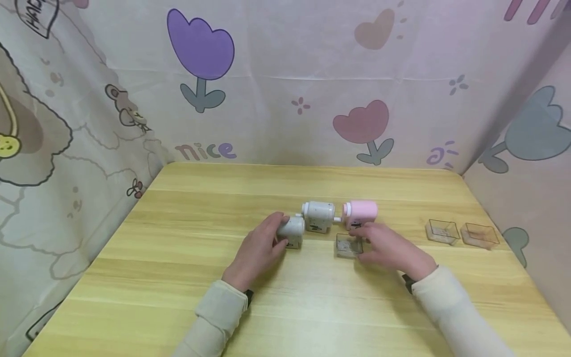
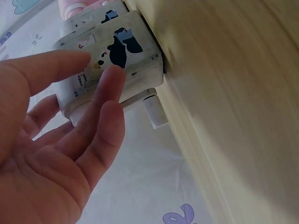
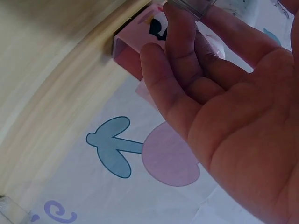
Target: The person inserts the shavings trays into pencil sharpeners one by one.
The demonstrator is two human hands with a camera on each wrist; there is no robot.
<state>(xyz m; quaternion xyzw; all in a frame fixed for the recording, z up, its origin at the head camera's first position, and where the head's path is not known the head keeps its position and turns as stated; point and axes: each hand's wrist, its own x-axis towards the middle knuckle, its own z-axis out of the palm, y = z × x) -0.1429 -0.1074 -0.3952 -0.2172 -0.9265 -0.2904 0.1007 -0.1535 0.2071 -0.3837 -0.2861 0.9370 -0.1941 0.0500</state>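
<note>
A light grey crank pencil sharpener (image 1: pixel 292 229) stands on the wooden table with my left hand (image 1: pixel 260 246) around its left side, thumb at the front and fingers over the top. In the left wrist view its cow-patterned face (image 2: pixel 122 46) shows past the fingers. My right hand (image 1: pixel 388 249) pinches a small clear drawer (image 1: pixel 348 246) by its right end, close to the table. Just behind stand a second grey sharpener (image 1: pixel 318 216) and a pink sharpener (image 1: pixel 361 210). The right wrist view shows an open slot in the pink sharpener's base (image 3: pixel 128 59).
Two more clear drawers (image 1: pixel 442 231) (image 1: pixel 479 235) lie towards the table's right edge. Patterned cloth (image 1: pixel 276 119) hangs behind the table (image 1: pixel 214 198) and on both sides.
</note>
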